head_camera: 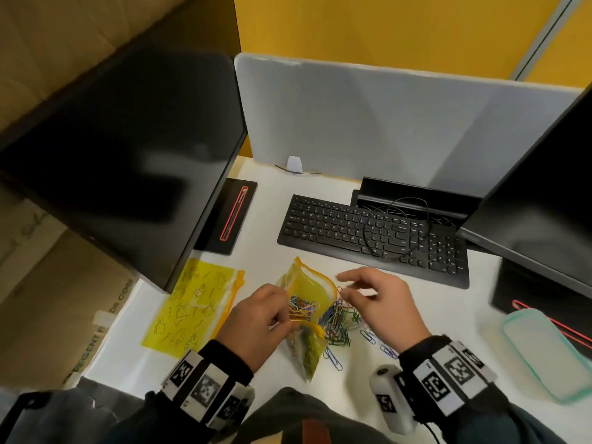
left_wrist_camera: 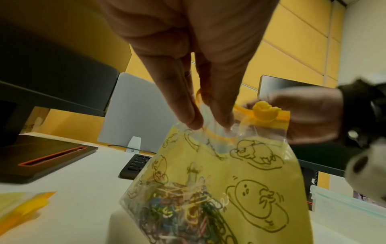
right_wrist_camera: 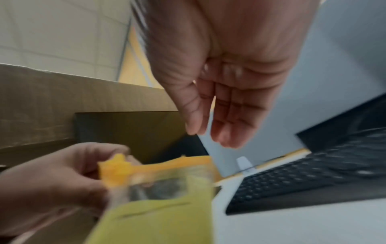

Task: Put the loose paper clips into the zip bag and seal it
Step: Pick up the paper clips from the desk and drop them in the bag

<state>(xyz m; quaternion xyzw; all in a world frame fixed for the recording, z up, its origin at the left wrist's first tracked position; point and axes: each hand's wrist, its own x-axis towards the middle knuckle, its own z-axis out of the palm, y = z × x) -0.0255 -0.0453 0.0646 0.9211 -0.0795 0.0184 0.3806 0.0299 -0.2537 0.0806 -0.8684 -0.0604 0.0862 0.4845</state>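
A yellow cartoon-print zip bag (head_camera: 312,288) with an orange zip strip stands open on the white desk, with several coloured paper clips (left_wrist_camera: 177,213) inside. My left hand (head_camera: 283,307) pinches the bag's near rim (left_wrist_camera: 211,130) between thumb and finger. The yellow slider (left_wrist_camera: 264,113) sits at the zip's right end. A pile of loose paper clips (head_camera: 339,325) lies on the desk just right of the bag. My right hand (head_camera: 344,285) hovers above that pile beside the bag mouth, fingers straight (right_wrist_camera: 227,137) and holding nothing I can see.
A second yellow zip bag (head_camera: 195,306) lies flat to the left. A black keyboard (head_camera: 371,235) with a cable sits behind. Monitors stand at left (head_camera: 128,155) and right (head_camera: 544,203). A teal-rimmed clear case (head_camera: 544,350) lies at the right edge.
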